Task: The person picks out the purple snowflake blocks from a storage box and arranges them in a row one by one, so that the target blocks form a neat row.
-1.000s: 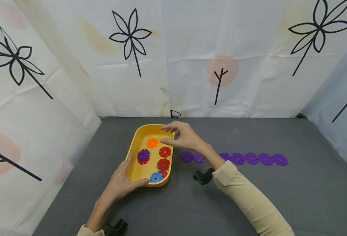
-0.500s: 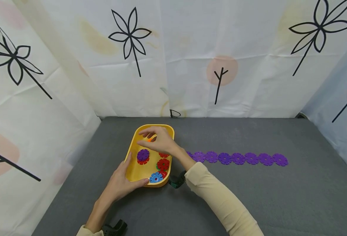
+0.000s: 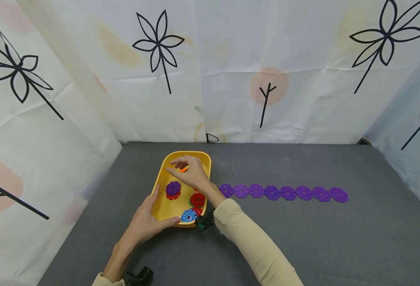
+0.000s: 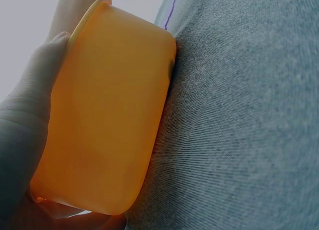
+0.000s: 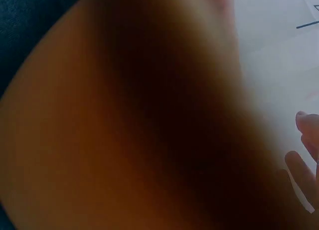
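Here, centre-left of the head view: a yellow tray (image 3: pixel 164 206) sits on a grey cloth table (image 3: pixel 303 238). Left hand (image 3: pixel 147 222) holds the tray's near left corner, thumb along the left rim, fingers curled round the near edge; the left wrist view shows the same hold from below, the palm (image 4: pixel 25 140) against the tray's (image 4: pixel 109 120) outer wall. Right hand (image 3: pixel 190 174) hangs over the far half of the tray, fingers bent and drawn toward the thumb around an orange disc (image 3: pixel 183 169); only a sliver of the disc shows, so I cannot tell if the fingertips really pinch it or only touch it. Right wrist view is a blur of orange-brown, with fingertips (image 5: pixel 305 140) at the right edge. In the tray: a purple disc (image 3: pixel 173 187) lying on a red one, another red disc (image 3: pixel 197 198), a blue disc (image 3: pixel 189 215) at the near rim. To the right of the tray, a row of linked purple discs (image 3: pixel 281 192) runs across the middle of the frame.
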### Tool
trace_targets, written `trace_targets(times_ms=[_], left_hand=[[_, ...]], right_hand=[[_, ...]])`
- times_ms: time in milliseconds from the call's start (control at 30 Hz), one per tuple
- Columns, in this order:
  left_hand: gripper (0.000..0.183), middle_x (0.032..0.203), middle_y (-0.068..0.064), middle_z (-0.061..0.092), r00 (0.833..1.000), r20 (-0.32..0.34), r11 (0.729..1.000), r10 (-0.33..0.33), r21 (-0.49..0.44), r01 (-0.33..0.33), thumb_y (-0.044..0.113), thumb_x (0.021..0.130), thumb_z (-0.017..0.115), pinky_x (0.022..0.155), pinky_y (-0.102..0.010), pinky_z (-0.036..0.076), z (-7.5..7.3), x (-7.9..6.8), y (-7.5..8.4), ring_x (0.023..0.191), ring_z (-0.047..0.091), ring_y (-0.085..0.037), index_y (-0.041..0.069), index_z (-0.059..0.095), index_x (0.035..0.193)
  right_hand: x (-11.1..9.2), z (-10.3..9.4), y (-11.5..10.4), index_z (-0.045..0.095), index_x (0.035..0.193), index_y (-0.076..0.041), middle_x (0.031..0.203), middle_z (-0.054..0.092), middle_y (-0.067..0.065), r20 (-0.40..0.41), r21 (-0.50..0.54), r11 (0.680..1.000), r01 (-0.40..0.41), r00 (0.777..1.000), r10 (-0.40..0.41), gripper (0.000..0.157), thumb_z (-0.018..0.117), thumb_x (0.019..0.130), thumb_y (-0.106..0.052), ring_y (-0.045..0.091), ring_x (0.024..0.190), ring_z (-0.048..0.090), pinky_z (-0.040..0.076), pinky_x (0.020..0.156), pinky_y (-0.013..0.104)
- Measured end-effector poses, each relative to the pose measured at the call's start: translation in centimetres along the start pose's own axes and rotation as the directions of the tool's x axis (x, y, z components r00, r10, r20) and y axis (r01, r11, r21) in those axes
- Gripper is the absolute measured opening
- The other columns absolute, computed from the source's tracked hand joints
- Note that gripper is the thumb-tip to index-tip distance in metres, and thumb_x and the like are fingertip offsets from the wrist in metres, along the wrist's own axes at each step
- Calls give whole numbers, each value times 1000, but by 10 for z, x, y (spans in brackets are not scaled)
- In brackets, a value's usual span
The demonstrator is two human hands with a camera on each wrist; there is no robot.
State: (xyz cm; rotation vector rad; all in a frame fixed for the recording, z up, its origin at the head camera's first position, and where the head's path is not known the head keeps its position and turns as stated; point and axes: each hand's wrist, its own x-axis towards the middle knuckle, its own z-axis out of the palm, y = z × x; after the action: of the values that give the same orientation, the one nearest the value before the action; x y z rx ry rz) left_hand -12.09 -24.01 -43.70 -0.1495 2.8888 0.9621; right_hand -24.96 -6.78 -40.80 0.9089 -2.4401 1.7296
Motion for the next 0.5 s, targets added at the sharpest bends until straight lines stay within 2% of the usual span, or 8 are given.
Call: trace_targets(times_ms=[100, 200, 333, 500], left_hand=[[126, 153, -21, 41, 1000, 0, 1000, 4, 5, -4, 68, 74, 80, 98, -53, 51, 0, 0, 0, 119, 54, -32, 20, 9, 166], [125, 153, -21, 41, 1000, 1, 1000, 8, 8, -8, 68, 75, 79, 100, -55, 50, 0, 0, -1, 121, 53, -33, 19, 9, 166], [124, 154, -22, 39, 1000, 10, 1000, 7, 4, -7, 68, 76, 78, 103, -57, 48, 0, 0, 0, 125, 52, -35, 19, 9, 166], [125, 157, -23, 37, 1000, 13, 1000, 13, 1, -13, 69, 76, 78, 106, -61, 45, 1, 0, -1, 131, 50, -39, 20, 8, 166]], right_hand=[[-2, 0, 6, 76, 116, -4, 108, 74, 14, 40, -59, 998, 3, 999, -1, 30, 75, 94, -24, 31, 102, 68, 57, 92, 44], [-3, -1, 10, 76, 119, -6, 113, 74, 12, 135, -158, 987, 24, 991, -3, 32, 75, 93, -25, 28, 107, 67, 55, 97, 41], [-4, 0, 11, 74, 124, -10, 124, 71, 8, 263, -283, 959, 28, 964, 49, 37, 77, 92, -30, 24, 120, 63, 48, 110, 38], [-4, 1, 11, 72, 130, -15, 130, 67, 5, 349, -425, 904, 46, 930, 116, 44, 78, 91, -35, 22, 123, 57, 44, 113, 36]])
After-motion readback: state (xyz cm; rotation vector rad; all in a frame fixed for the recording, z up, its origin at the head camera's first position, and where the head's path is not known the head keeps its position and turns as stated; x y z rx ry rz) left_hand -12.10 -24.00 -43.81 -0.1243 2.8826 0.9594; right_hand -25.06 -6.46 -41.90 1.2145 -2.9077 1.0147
